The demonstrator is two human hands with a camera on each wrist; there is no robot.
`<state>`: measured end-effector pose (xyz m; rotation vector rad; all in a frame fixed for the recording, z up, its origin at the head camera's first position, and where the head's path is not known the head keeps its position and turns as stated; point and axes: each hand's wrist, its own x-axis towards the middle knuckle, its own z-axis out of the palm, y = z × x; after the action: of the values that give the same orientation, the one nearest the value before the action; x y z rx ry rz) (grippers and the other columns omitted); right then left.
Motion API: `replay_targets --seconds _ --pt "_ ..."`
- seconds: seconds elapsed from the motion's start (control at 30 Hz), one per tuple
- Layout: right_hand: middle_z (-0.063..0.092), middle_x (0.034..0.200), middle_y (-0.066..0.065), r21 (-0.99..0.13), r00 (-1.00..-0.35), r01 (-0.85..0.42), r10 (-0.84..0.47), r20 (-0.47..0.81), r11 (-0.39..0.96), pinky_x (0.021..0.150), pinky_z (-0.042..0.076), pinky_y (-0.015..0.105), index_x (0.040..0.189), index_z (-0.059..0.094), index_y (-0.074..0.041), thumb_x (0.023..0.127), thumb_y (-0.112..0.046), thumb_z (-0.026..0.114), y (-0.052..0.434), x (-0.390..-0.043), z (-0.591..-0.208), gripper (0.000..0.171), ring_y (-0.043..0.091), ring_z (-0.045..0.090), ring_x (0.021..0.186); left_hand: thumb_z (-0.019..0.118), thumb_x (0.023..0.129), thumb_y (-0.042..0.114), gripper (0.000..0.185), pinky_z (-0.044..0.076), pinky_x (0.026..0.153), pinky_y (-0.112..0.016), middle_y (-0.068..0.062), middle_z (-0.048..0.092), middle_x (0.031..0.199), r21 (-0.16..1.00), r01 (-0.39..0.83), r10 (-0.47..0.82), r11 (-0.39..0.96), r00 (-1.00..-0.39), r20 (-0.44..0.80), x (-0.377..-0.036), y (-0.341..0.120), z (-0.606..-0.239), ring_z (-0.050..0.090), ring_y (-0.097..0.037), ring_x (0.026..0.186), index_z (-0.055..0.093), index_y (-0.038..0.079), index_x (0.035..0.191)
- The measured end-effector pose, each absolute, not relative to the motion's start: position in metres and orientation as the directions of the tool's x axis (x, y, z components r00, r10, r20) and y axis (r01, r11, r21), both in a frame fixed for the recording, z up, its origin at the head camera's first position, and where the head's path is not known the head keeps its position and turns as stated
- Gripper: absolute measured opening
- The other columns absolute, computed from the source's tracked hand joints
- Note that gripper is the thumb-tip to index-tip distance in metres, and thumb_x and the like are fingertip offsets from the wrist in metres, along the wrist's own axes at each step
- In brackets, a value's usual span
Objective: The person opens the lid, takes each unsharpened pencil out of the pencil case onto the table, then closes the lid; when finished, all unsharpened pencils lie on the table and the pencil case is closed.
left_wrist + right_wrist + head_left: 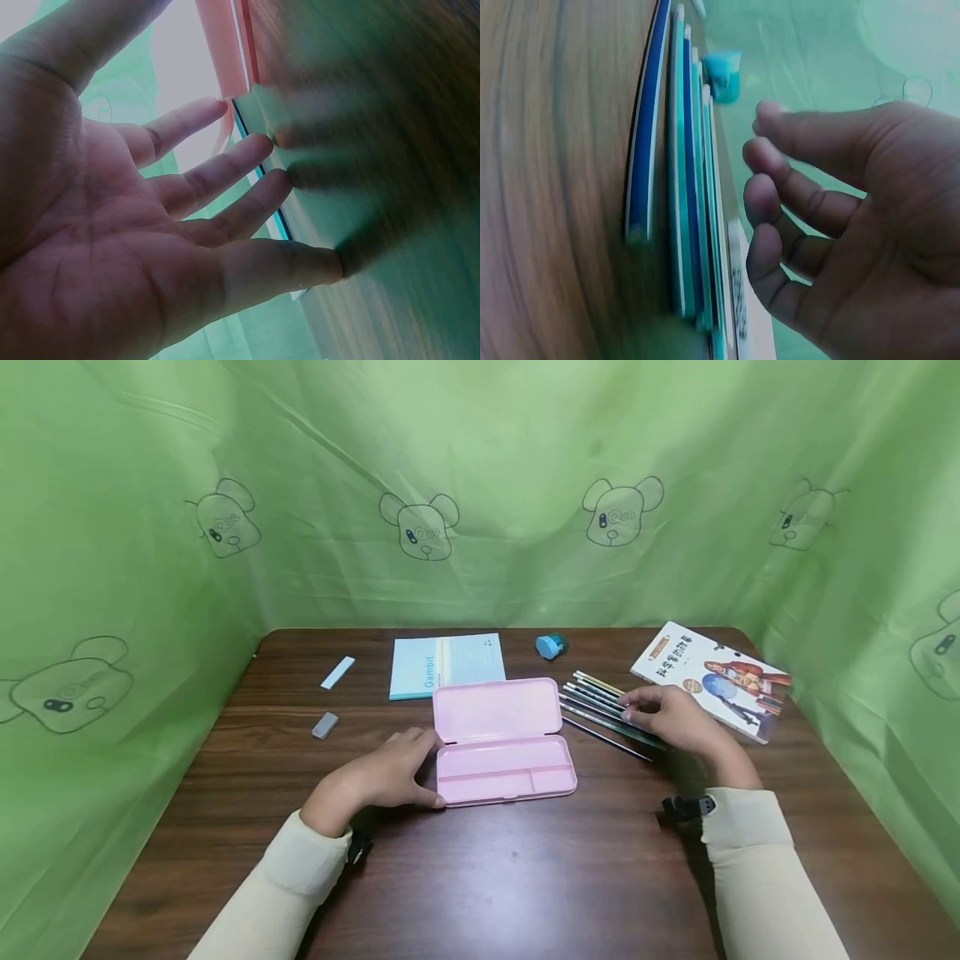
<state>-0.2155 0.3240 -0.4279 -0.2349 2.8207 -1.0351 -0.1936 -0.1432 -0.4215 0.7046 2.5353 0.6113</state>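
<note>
A pink pencil case [483, 781] lies on the table with its lid folded back, showing bare compartments. At its left side is my left hand [397, 768], fingers spread and thumb by the case's front left corner. The left wrist view shows this palm [97, 247] holding nothing, with the fingertips near the tabletop and the case's edge [225, 45]. Right of the case lies a bunch of pencils [600, 702], one dark pencil [607, 737] slightly apart. Just over them hovers my right hand [667, 714], its fingers [765, 199] loosely bent, gripping nothing in the right wrist view.
Behind the case lies a light blue notebook [450, 660]. A blue-green sharpener [551, 647] stands at the back, and a white illustrated book [712, 681] lies back right. On the left are a white strip [337, 672] and a grey eraser [326, 726]. Green curtains [510, 585] surround the table.
</note>
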Motion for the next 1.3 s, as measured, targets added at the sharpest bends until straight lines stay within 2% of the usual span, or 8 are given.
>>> replay_targets --seconds 0.2,0.33,0.43,0.6,0.8,1.0,1.17,1.3 --pt "0.081 0.125 0.014 -0.658 -0.971 -0.117 -0.223 -0.080 0.744 0.103 0.056 0.048 0.134 0.079 -0.006 0.111 -0.022 0.071 0.295 -0.217 -0.426 0.029 0.029 0.070 0.117 0.096 0.089 0.040 0.071 0.048 0.119 -0.057 -0.013 0.059 0.148 0.518 0.367 0.564 0.773 -0.771 -0.295 -0.193 -0.137 -0.425 0.053 -0.033 0.135 0.057 0.012 0.142" --pt "0.075 0.141 0.020 -0.650 -0.967 -0.149 -0.246 -0.060 0.745 0.116 0.052 0.062 0.145 0.073 -0.004 0.113 -0.024 0.067 0.275 -0.229 -0.430 0.038 0.039 0.068 0.135 0.095 0.090 0.040 0.070 0.049 0.119 -0.056 -0.012 0.059 0.148 0.515 0.367 0.565 0.774 -0.768 -0.302 -0.193 -0.134 -0.425 0.053 -0.032 0.135 0.057 0.013 0.141" --pt "0.068 0.152 0.023 -0.684 -0.965 -0.134 -0.251 -0.074 0.717 0.119 0.051 0.062 0.155 0.063 -0.003 0.115 -0.031 0.063 0.261 -0.236 -0.431 0.049 0.042 0.064 0.142 0.095 0.090 0.040 0.070 0.048 0.120 -0.055 -0.013 0.058 0.150 0.515 0.367 0.566 0.775 -0.765 -0.307 -0.193 -0.133 -0.424 0.053 -0.032 0.136 0.057 0.013 0.142" --pt "0.064 0.158 0.021 -0.751 -0.957 -0.064 -0.254 -0.141 0.658 0.106 0.062 0.053 0.166 0.051 -0.004 0.117 -0.042 0.057 0.246 -0.235 -0.426 0.062 0.036 0.073 0.127 0.094 0.091 0.041 0.071 0.048 0.121 -0.054 -0.013 0.058 0.151 0.510 0.372 0.570 0.776 -0.760 -0.314 -0.190 -0.132 -0.423 0.052 -0.033 0.137 0.056 0.011 0.144" --pt "0.068 0.150 0.021 -0.781 -0.969 -0.082 -0.231 -0.082 0.619 0.098 0.065 0.052 0.162 0.055 -0.007 0.118 -0.043 0.056 0.241 -0.214 -0.415 0.057 0.035 0.077 0.116 0.094 0.091 0.040 0.077 0.048 0.121 -0.055 -0.019 0.058 0.147 0.507 0.382 0.574 0.773 -0.762 -0.300 -0.187 -0.136 -0.420 0.053 -0.036 0.137 0.055 0.000 0.145" --pt "0.074 0.130 0.018 -0.798 -0.974 -0.135 -0.228 -0.003 0.587 0.097 0.065 0.048 0.137 0.069 -0.009 0.119 -0.035 0.056 0.237 -0.184 -0.410 0.034 0.036 0.075 0.114 0.092 0.092 0.042 0.084 0.045 0.126 -0.056 -0.024 0.056 0.152 0.492 0.389 0.569 0.779 -0.769 -0.291 -0.187 -0.139 -0.420 0.051 -0.040 0.146 0.053 -0.007 0.148" --pt "0.075 0.100 0.005 -0.699 -0.957 -0.250 -0.281 0.074 0.670 0.085 0.055 0.036 0.109 0.078 -0.013 0.118 -0.027 0.059 0.227 -0.167 -0.410 0.025 0.020 0.066 0.095 0.089 0.095 0.042 0.084 0.045 0.125 -0.057 -0.027 0.056 0.150 0.459 0.405 0.560 0.790 -0.782 -0.273 -0.185 -0.143 -0.421 0.052 -0.043 0.144 0.051 -0.011 0.148" --pt "0.073 0.094 0.000 -0.590 -0.931 -0.349 -0.342 0.128 0.728 0.081 0.053 0.037 0.106 0.080 -0.011 0.115 -0.023 0.064 0.212 -0.166 -0.415 0.022 0.015 0.061 0.088 0.086 0.099 0.036 0.084 0.041 0.129 -0.060 -0.031 0.051 0.159 0.455 0.403 0.558 0.794 -0.779 -0.285 -0.184 -0.144 -0.418 0.048 -0.048 0.152 0.046 -0.012 0.154"
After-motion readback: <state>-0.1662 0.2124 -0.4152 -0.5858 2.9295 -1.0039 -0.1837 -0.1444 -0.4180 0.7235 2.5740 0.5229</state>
